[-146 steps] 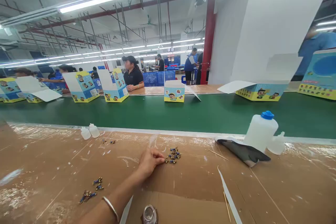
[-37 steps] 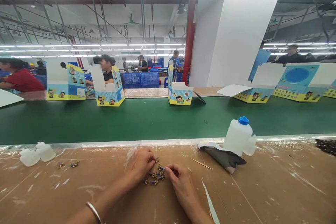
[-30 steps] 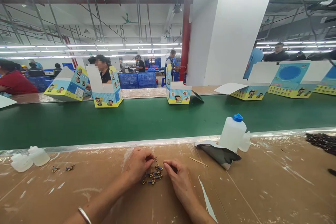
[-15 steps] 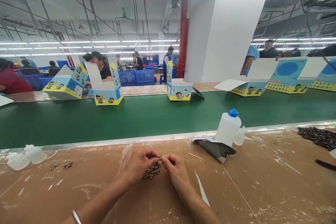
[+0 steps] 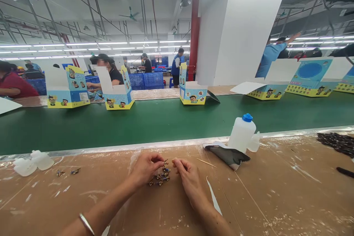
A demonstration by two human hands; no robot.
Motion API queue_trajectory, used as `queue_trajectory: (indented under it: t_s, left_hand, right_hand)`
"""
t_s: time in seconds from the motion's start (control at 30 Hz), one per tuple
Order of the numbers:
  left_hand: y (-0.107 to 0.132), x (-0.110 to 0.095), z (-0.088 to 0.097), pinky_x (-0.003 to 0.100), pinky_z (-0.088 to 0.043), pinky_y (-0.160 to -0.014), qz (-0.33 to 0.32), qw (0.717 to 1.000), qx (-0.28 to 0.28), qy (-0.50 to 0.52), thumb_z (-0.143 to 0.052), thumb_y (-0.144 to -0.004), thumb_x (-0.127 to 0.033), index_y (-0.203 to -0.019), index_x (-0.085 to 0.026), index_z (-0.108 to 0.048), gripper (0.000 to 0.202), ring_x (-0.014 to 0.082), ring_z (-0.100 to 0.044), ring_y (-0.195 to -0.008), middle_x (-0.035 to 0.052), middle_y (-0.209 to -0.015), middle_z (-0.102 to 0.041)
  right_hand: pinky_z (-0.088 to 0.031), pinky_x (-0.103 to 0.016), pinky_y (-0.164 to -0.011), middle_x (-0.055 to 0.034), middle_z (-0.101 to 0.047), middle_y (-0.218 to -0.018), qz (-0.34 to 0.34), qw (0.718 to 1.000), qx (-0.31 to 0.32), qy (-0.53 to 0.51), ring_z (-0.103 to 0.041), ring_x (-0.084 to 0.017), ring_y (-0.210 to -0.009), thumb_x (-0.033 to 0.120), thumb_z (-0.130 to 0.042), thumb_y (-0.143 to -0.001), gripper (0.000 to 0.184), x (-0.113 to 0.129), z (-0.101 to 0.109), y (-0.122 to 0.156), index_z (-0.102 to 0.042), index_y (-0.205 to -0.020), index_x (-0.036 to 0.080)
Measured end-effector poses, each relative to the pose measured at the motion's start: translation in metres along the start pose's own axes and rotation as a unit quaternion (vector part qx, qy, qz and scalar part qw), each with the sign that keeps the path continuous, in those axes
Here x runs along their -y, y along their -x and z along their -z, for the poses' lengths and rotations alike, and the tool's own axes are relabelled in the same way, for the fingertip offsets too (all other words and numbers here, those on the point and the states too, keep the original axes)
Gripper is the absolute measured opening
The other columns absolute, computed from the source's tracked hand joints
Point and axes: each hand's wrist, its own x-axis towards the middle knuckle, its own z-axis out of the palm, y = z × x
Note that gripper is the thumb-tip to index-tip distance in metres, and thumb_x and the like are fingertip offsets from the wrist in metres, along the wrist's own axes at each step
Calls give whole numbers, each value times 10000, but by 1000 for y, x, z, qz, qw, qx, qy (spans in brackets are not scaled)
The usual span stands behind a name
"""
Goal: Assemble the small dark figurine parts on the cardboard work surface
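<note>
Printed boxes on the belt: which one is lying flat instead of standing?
The printed box right of the white pillar. It lies low with its white flap spread sideways, while the three left of it stand upright with flaps raised.

Small blue-gold parts (image 5: 159, 179) (heaped) on cardboard

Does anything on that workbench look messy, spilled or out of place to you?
Yes. The brown cardboard bench top is smeared with whitish dried streaks and flecks. Two small parts lie apart from the pile of small parts between the left hand and right hand. A thin stick lies loose beside a crumpled dark cloth.
</note>
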Motion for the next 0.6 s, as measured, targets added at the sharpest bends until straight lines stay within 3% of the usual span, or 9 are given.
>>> queue_trajectory:
  t_s: [0.2, 0.33, 0.47, 0.6]
  left_hand:
    - [-7, 24, 2, 342, -555, -720, 64, 997, 23, -41, -625, -895, -299, -880, -129, -655, 174, 157, -667, -771, 7, -869, -688]
    - [7, 19, 27, 350, -556, -734, 84, 995, -11, -53, -620, -897, -305, -915, -131, -658, 179, 170, -669, -815, 19, -924, -691]
    - [51, 16, 82, 384, -543, -797, 93, 990, -63, -85, -603, -907, -321, -914, -137, -662, 194, 186, -670, -865, 18, -918, -696]
    - [123, 34, 129, 386, -535, -811, 144, 974, -102, -142, -605, -906, -313, -874, -143, -664, 183, 180, -668, -852, 7, -867, -694]
  right_hand:
    - [-395, -302, -615, -38, -666, -644, -15, 999, -8, 41, -577, -231, -647, 469, -532, -803, 382, -2, 5, -3, -715, -682, 157]
    - [-401, -305, -618, -28, -668, -628, -35, 998, 10, 49, -584, -241, -654, 506, -570, -751, 386, 0, 10, -3, -747, -711, 164]
    - [-413, -322, -665, -27, -681, -660, -83, 996, 15, 41, -593, -249, -680, 538, -605, -693, 415, 2, 15, -6, -762, -792, 168]
    - [-423, -359, -730, -63, -724, -711, -128, 991, 4, 33, -627, -303, -777, 539, -651, -561, 430, 14, 21, -9, -767, -767, 179]
